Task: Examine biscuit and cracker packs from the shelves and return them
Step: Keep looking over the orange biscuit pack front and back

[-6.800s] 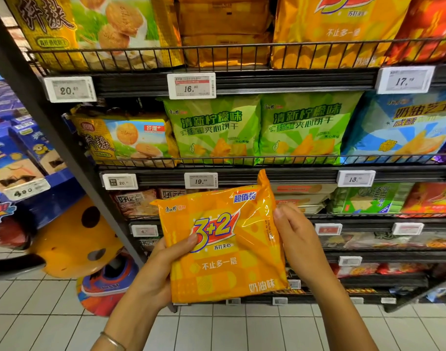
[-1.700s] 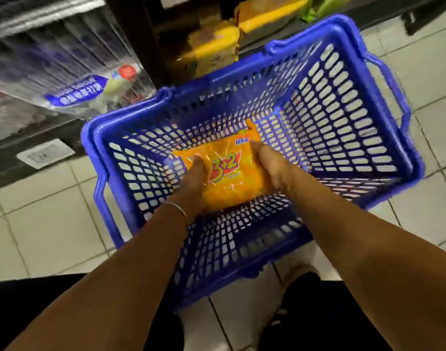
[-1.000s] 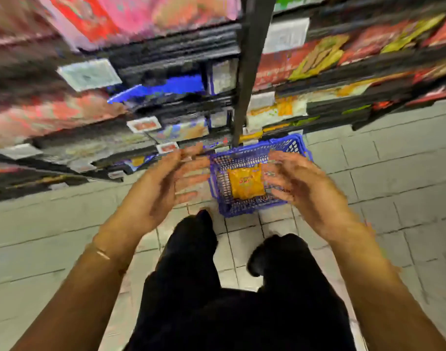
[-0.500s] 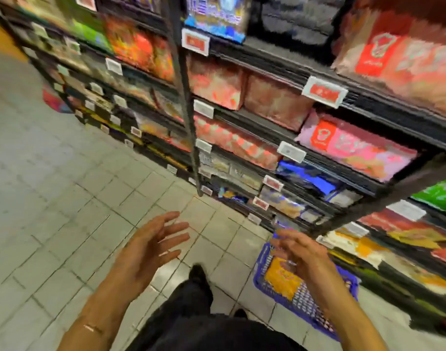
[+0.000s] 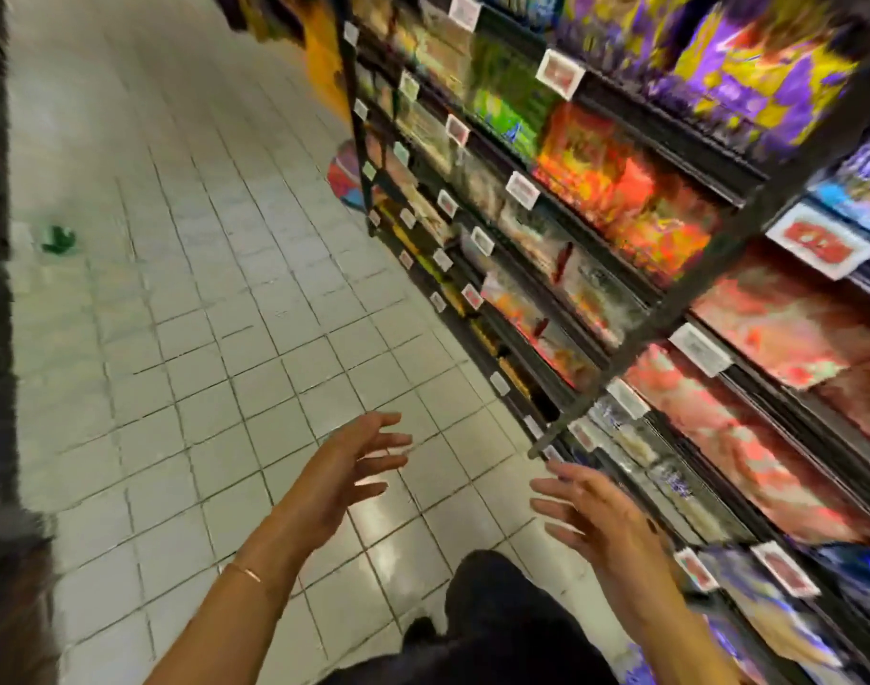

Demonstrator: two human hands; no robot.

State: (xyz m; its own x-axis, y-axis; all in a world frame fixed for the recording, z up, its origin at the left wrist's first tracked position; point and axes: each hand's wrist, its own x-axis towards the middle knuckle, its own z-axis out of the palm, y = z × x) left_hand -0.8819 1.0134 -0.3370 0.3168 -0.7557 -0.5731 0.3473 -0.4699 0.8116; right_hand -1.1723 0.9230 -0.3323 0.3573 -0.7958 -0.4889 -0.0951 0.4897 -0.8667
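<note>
Bright overhead light; floor (image 5: 388, 551) glare; heavy motion blur.

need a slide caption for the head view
Left hand and right hand open and empty over a tiled floor beside shelves of snack packs

Left hand (image 5: 344, 477) at 7 o'clock and right hand (image 5: 596, 516) at 5 o'clock, fingers now spread and empty, have released the pack into the basket. Shelves (image 5: 621, 269) have swung to 3 o'clock; floor (image 5: 200, 289) now fills 10 o'clock.
</note>
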